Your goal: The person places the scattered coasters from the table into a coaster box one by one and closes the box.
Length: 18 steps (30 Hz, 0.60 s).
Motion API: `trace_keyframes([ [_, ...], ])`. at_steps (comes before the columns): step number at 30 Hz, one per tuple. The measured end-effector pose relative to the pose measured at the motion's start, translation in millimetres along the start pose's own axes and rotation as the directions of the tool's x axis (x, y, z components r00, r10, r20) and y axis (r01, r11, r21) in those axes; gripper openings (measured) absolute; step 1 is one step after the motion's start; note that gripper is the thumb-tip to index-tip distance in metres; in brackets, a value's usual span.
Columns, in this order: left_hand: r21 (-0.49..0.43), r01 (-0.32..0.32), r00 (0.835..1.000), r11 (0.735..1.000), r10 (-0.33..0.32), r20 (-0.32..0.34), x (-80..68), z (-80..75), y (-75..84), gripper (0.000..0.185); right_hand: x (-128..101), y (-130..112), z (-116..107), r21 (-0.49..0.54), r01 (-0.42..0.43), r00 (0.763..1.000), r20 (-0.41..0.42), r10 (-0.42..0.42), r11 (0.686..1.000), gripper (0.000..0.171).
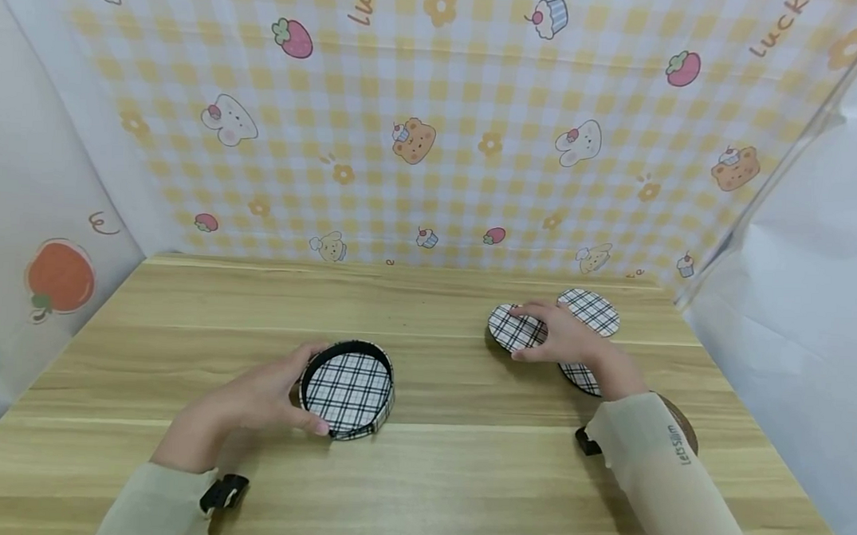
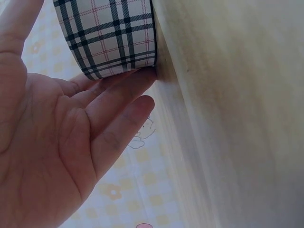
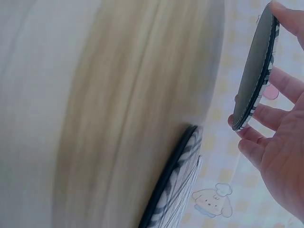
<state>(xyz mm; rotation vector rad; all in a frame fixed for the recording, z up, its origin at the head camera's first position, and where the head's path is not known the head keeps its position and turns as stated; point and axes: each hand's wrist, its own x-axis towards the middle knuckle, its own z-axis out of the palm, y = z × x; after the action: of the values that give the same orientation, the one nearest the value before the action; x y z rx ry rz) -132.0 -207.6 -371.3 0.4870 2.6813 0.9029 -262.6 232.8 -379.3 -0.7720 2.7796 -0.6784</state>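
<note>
The plaid disc (image 1: 514,330) is up off the table (image 1: 447,492) at the far right, and from here I see the right hand (image 1: 570,339) pinching it by the rim, thumb on the near edge, fingers round the far one. To handle it well, I'd say, the touch wants to be light and the disc level, fingertips out at the edge. It is thin and round, dark checks on white above, plain grey below, with a dark stitched border. Over to the left is the round holder (image 1: 385,411), black inside its low wall, plaid outside and on the face within; whether that face is its floor or another disc, I can't tell. The left hand (image 1: 272,392) grips it from the left, thumb near, fingers far; gentle, even pressure should steady it. Just beyond the right hand lies a second disc (image 1: 592,310), a third disc (image 1: 580,378) shows partly below the wrist, and a brown round thing (image 1: 684,423) peeks out beside the right sleeve (image 1: 640,436)
</note>
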Motion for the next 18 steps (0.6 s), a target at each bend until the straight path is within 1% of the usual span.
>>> trace_keyframes([
  [8,-0.001,0.002,1.0,1.0,-0.002,0.0,-0.5,-0.9,1.5,0.114,5.2,-14.6,5.8,0.023,0.01,1.0,0.011,-0.01,1.0,0.075],
  [13,0.0,0.007,1.0,1.0,-0.007,0.0,-1.0,-1.3,2.3,0.113,8.5,-25.0,10.7,-0.023,0.033,0.999,0.017,-0.033,0.999,0.075],
  [18,0.006,-0.004,1.0,1.0,0.004,-0.003,-0.6,-1.1,2.1,0.112,11.1,-37.8,14.3,0.012,0.045,0.998,0.044,-0.046,0.999,0.075],
])
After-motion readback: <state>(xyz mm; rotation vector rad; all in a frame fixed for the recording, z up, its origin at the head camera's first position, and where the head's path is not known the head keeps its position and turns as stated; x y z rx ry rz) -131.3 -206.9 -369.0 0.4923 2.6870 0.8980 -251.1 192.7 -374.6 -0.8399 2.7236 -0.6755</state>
